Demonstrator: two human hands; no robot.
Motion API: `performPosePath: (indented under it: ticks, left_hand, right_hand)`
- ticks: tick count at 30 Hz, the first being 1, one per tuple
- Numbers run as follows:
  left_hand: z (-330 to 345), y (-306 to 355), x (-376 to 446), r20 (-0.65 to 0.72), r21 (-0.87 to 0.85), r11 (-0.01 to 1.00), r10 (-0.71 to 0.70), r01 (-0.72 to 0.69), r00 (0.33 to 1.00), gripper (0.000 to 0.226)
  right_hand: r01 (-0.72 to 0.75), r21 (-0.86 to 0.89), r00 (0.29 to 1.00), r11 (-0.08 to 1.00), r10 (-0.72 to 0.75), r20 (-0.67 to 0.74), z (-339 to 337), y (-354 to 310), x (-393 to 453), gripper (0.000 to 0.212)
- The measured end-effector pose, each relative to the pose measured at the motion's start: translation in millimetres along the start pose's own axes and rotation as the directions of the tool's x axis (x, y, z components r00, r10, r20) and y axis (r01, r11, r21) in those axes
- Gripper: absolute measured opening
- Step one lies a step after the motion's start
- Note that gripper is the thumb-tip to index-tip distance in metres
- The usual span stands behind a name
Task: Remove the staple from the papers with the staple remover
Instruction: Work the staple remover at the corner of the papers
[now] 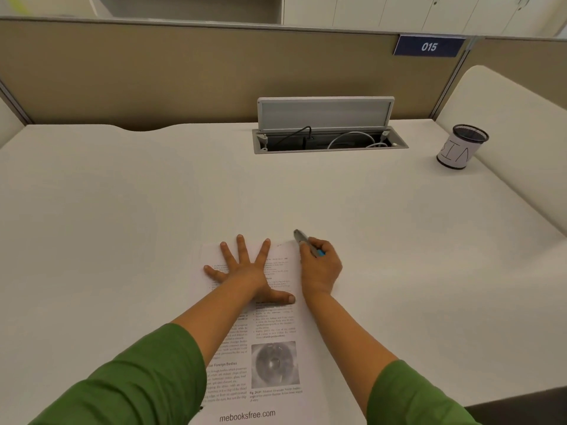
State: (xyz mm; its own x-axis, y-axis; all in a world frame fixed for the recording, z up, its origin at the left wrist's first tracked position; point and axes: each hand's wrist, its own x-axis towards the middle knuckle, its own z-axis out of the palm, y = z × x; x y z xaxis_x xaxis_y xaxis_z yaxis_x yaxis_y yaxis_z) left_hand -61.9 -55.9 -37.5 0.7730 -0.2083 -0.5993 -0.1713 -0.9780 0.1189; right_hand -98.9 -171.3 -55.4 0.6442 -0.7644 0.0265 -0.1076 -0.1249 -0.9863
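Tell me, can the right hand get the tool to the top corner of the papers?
Probably yes. The right hand holds the staple remover just beside the papers' top right corner; the left hand leaves it uncovered.

A single wide-angle view from the person's head looks forward and steeply down over the white worktop [122, 194], close enough that both green sleeves fill the bottom corners. It faces the beige partition [153, 72] at the far edge, with cabinets above it at the top of the frame. The wide lens bends the worktop's edges and the partition rail into curves.
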Motion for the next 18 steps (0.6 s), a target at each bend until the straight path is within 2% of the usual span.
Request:
performPosePath:
  ticks: [2, 7, 18]
  left_hand:
    - [0, 0, 0, 0.005, 0.001, 1.000, -0.004, 0.004, 1.000, 0.141]
    - [-1, 1, -1, 0.002, 0.002, 1.000, -0.008, 0.008, 1.000, 0.141]
    - [-3, 3, -5, 0.006, 0.012, 1.000, -0.011, 0.011, 1.000, 0.133]
  right_hand:
    - [-0.045, 0.030, 0.999, 0.999, 0.045, -0.011, -2, -1, 1, 0.007]
    - [0.166, -0.163, 0.976, 0.973, -0.138, 0.166, -1, 6, -11, 0.010]
    - [0.408, -0.303, 0.904, 0.861, -0.333, 0.268, 7, 8, -12, 0.005]
